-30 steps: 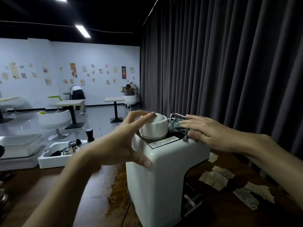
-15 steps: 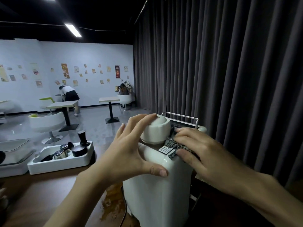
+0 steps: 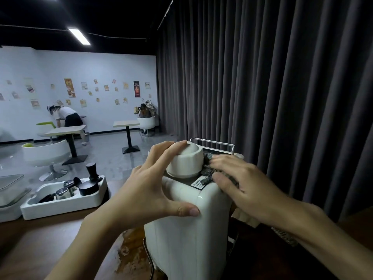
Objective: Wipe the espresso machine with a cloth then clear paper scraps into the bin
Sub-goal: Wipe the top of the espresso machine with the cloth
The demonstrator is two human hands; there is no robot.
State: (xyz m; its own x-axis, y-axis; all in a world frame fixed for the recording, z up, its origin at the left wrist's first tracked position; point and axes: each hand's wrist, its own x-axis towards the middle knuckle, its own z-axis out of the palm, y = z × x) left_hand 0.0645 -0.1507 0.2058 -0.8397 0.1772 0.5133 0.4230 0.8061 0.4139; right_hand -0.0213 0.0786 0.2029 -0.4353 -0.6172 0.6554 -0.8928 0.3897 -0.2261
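The white espresso machine stands on the wooden counter right in front of me. A white cup sits upside down on its top. My left hand steadies the machine, fingertips on the cup and thumb against the front top edge. My right hand presses a dark patterned cloth onto the machine's top beside the cup. Under my right forearm lie paper scraps, a pale one and a striped one, both mostly hidden.
A white tray with a tamper and coffee tools sits left on the counter, with a glass-lidded box beyond it. A dark curtain hangs close behind the machine. A power cord runs down by a stained patch.
My right hand has slid the cloth along the machine top toward the front edge. My left hand kept its place on the cup and the front edge.
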